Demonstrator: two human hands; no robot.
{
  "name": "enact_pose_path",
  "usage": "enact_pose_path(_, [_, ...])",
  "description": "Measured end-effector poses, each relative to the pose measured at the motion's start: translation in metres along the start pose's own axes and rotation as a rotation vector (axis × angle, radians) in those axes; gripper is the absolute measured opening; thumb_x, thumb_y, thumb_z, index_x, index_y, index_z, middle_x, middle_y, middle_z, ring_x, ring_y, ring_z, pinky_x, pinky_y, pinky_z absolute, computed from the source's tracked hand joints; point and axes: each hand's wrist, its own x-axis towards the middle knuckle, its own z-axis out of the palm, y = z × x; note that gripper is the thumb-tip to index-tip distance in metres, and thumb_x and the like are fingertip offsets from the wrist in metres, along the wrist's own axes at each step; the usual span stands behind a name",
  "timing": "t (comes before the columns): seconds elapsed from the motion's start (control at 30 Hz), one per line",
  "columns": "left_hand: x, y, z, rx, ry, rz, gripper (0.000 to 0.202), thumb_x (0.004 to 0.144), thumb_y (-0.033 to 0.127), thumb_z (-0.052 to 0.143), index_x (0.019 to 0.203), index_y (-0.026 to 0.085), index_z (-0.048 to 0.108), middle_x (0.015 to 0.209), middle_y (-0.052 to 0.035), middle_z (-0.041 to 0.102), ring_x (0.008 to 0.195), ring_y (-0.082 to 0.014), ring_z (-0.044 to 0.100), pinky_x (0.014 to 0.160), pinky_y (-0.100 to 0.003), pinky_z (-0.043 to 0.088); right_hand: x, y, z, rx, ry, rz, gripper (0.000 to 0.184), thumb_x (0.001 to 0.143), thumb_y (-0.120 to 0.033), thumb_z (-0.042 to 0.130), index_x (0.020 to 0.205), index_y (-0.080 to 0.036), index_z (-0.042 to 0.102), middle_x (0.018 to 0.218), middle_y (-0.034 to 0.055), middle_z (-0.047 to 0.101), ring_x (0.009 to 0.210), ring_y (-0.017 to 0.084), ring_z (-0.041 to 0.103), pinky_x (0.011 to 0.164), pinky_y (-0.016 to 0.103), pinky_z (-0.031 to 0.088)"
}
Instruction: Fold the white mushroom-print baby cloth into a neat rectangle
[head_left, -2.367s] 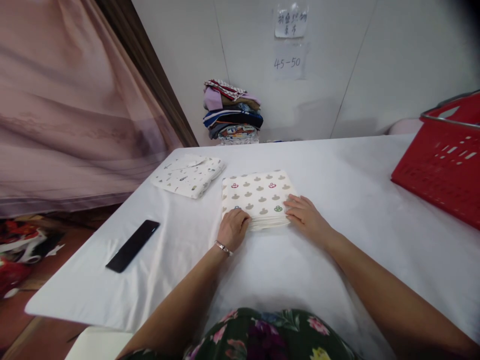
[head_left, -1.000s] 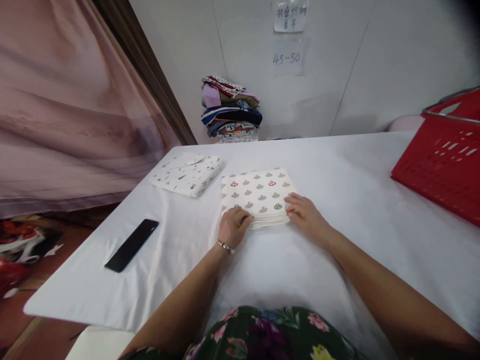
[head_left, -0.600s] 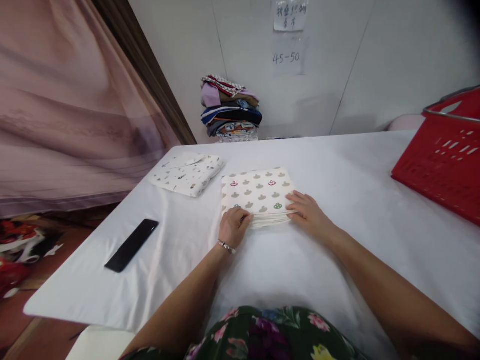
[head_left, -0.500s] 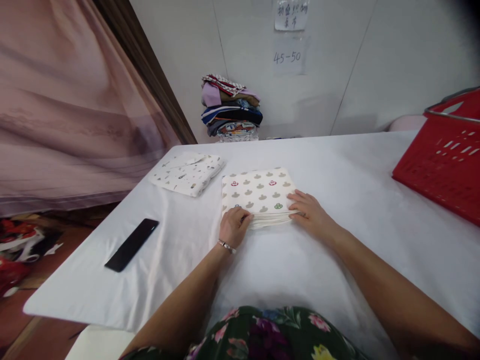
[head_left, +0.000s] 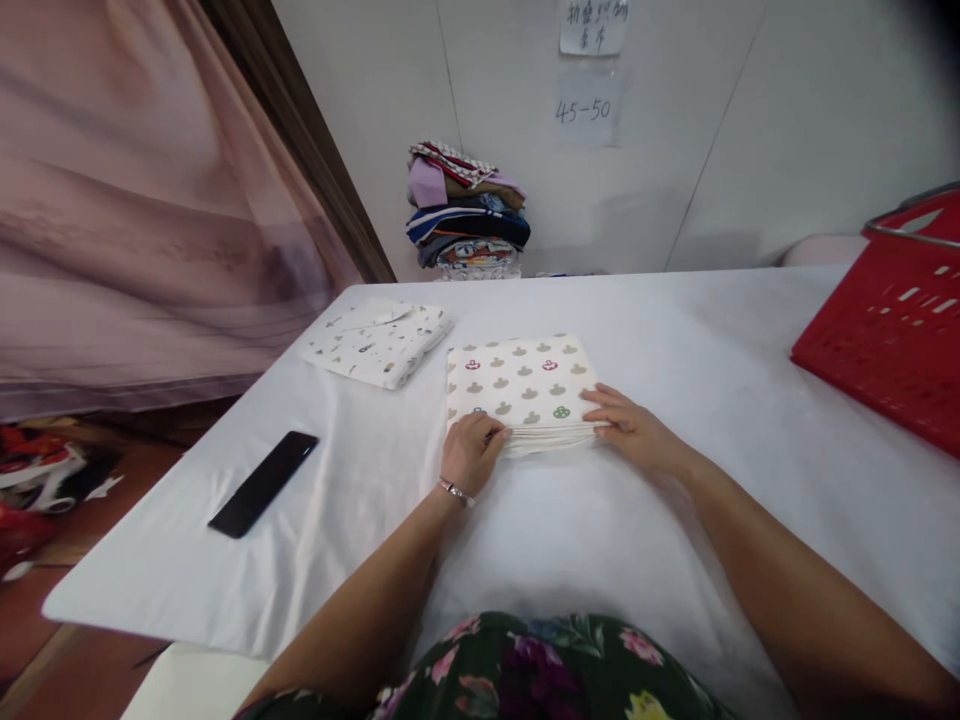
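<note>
A folded cream cloth (head_left: pixel 517 380) with grey, red and green mushroom prints lies in front of me, its stacked layers showing along the near edge. My left hand (head_left: pixel 474 447) is closed on the near left corner, thumb against the layered edge. At the near right corner, my right hand (head_left: pixel 630 430) rests with fingers stretched out and somewhat apart, the tips touching the cloth's top and side. Left of and behind this cloth lies a second folded white cloth (head_left: pixel 375 340) with small scattered prints.
A black phone (head_left: pixel 264 484) lies on the left of the white-covered table (head_left: pixel 720 350). On the right stands a red plastic basket (head_left: pixel 885 340). Behind the table a pile of folded fabrics (head_left: pixel 469 215) rises by the wall. A pink curtain (head_left: pixel 150 200) hangs on the left.
The view has shifted slightly. My right hand's fingers sit a little differently at the cloth's right corner; my left hand keeps its hold and the cloth stays folded.
</note>
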Motion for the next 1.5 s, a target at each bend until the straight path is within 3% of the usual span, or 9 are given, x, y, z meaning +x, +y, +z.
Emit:
enact_pose_path(0.3, [-0.001, -0.001, 0.001, -0.002, 0.009, 0.018, 0.020, 0.085, 0.032, 0.047, 0.074, 0.021, 0.060, 0.075, -0.0015, 0.058, 0.078, -0.0160, 0.053, 0.073, -0.031, 0.038, -0.001, -0.002, 0.010, -0.031, 0.178, -0.030, 0.021, 0.087, -0.030, 0.042, 0.096, -0.027, 0.061, 0.127, -0.0010, 0.052, 0.130, 0.021, 0.031, 0.107, 0.047, 0.029])
enact_pose_path(0.67, [0.000, 0.001, 0.000, -0.034, -0.007, -0.001, 0.019, 0.085, 0.029, 0.048, 0.073, 0.022, 0.061, 0.076, -0.0003, 0.059, 0.078, -0.0149, 0.053, 0.072, -0.030, 0.039, -0.004, -0.007, 0.009, -0.090, 0.141, -0.065, 0.020, 0.089, -0.027, 0.036, 0.089, -0.025, 0.055, 0.131, -0.0021, 0.048, 0.132, 0.019, 0.027, 0.106, 0.044, 0.029])
enact_pose_path(0.9, [0.000, 0.000, -0.001, -0.039, -0.025, 0.000, 0.019, 0.086, 0.028, 0.048, 0.074, 0.021, 0.061, 0.075, 0.0002, 0.059, 0.077, -0.0141, 0.053, 0.071, -0.029, 0.037, -0.004, 0.000, 0.008, -0.253, 0.108, -0.149, 0.021, 0.088, -0.024, 0.035, 0.092, -0.025, 0.056, 0.130, 0.0000, 0.049, 0.132, 0.021, 0.026, 0.107, 0.049, 0.023])
enact_pose_path(1.1, [-0.004, -0.003, 0.003, 0.119, 0.008, 0.127, 0.021, 0.088, 0.030, 0.045, 0.080, 0.019, 0.061, 0.079, -0.0027, 0.059, 0.080, -0.0158, 0.051, 0.073, -0.031, 0.035, -0.005, -0.006, 0.005, -0.371, 0.095, -0.209, 0.022, 0.085, -0.028, 0.046, 0.103, -0.025, 0.057, 0.130, 0.0023, 0.049, 0.130, 0.024, 0.029, 0.107, 0.053, 0.018])
enact_pose_path(1.27, [-0.006, -0.004, 0.005, 0.194, 0.045, 0.212, 0.022, 0.089, 0.030, 0.043, 0.082, 0.019, 0.060, 0.081, -0.0036, 0.059, 0.080, -0.0160, 0.050, 0.075, -0.032, 0.035, -0.005, -0.011, 0.003, -0.359, 0.114, -0.216, 0.025, 0.090, -0.026, 0.039, 0.102, -0.026, 0.060, 0.126, 0.0009, 0.054, 0.129, 0.022, 0.033, 0.107, 0.051, 0.019])
enact_pose_path(1.5, [-0.010, -0.005, 0.001, 0.182, 0.020, 0.241, 0.022, 0.087, 0.033, 0.046, 0.091, 0.020, 0.063, 0.085, -0.0043, 0.060, 0.082, -0.0171, 0.052, 0.075, -0.032, 0.038, -0.006, 0.001, 0.003, -0.401, 0.141, -0.284, 0.025, 0.090, -0.028, 0.041, 0.103, -0.028, 0.062, 0.122, -0.0004, 0.057, 0.127, 0.022, 0.036, 0.106, 0.051, 0.022])
